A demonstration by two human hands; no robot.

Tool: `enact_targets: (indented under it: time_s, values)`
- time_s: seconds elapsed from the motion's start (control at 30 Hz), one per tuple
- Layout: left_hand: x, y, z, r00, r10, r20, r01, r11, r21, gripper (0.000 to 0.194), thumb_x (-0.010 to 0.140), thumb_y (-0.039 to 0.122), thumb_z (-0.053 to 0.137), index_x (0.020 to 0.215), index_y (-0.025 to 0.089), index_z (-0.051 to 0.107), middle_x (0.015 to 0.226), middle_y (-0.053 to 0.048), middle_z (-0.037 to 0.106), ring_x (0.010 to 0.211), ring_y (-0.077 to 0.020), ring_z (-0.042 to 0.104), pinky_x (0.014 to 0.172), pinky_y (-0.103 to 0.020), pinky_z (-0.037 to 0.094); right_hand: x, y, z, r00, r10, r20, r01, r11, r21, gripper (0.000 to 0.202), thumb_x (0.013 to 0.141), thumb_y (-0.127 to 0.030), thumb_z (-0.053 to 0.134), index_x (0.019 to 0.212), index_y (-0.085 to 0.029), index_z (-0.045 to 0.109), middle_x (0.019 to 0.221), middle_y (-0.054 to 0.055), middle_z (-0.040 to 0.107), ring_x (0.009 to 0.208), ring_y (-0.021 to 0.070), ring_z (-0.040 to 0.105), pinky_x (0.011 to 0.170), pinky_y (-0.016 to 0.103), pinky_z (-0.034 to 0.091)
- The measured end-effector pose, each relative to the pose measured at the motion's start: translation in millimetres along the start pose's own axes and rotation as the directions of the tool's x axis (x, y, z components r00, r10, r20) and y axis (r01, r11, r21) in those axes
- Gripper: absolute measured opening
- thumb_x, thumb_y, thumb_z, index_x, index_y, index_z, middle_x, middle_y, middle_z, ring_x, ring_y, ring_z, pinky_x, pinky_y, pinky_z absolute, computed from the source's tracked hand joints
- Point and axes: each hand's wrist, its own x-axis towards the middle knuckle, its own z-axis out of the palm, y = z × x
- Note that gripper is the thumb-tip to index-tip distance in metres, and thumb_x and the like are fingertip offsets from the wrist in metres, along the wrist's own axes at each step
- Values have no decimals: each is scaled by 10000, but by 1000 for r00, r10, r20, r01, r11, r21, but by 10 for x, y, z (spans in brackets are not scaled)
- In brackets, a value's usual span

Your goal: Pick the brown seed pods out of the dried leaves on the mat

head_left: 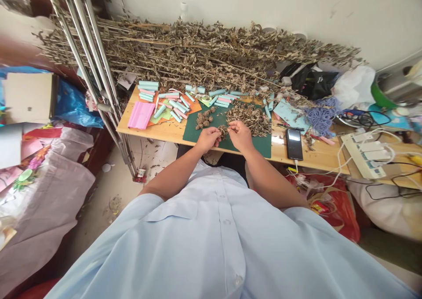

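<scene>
Between my two hands is a small clump of dried leaves (223,132), low over the front part of a green cutting mat (194,135). My left hand (209,140) is closed, its thumb and fingers pinching the clump's left side. On the other side my right hand (241,136) pinches the same clump with curled fingers. Just behind the left hand lie several rolled balls of dried leaves (204,119). A loose heap of dried leaves (253,118) spreads behind and right of the right hand.
Long dried plant stalks (184,55) cover the table's back. Pink and blue paper rolls (176,105) lie left of centre. A plugged-in phone (294,144) and a power strip (362,154) sit at right, with loose cables. Metal poles (95,70) stand at the table's left end.
</scene>
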Motion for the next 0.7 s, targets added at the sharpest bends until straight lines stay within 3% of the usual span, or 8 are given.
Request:
enact_targets:
  time_s: [0.2, 0.37, 0.47, 0.7]
  values:
    - [-19, 22, -11, 1000, -3, 24, 3, 1000, -10, 139, 810, 259, 626, 741, 174, 540, 587, 18, 613, 385, -80, 521, 389, -199, 283, 68, -63, 43, 999, -35, 14, 35, 998, -53, 313, 813, -283, 632, 1119, -220, 658, 958, 46, 747, 716, 182, 653, 780, 388, 562]
    - [-25, 28, -20, 999, -22, 47, 23, 999, -27, 163, 818, 278, 635, 750, 176, 527, 593, 20, 617, 389, -76, 519, 399, -194, 288, 46, -56, 51, 999, -30, 22, 29, 998, 51, 320, 844, -336, 624, 1138, -218, 664, 1051, 70, 757, 808, 199, 700, 774, 386, 586]
    - [-25, 20, -24, 999, -5, 54, 6, 1000, -18, 181, 821, 287, 640, 744, 173, 523, 599, 19, 615, 393, -73, 522, 401, -191, 284, -9, -96, 49, 1000, -29, 1, 29, 997, 66, 333, 848, -375, 631, 1142, -222, 668, 1039, 65, 753, 748, 182, 679, 739, 372, 590]
    - [8, -51, -47, 995, 62, 84, -66, 997, 45, 168, 843, 283, 628, 759, 161, 547, 619, 12, 615, 412, -70, 536, 412, -187, 306, -75, -150, 76, 994, -25, 107, 13, 994, 111, 440, 786, -325, 674, 1210, -220, 622, 929, 24, 737, 610, 132, 594, 695, 346, 571]
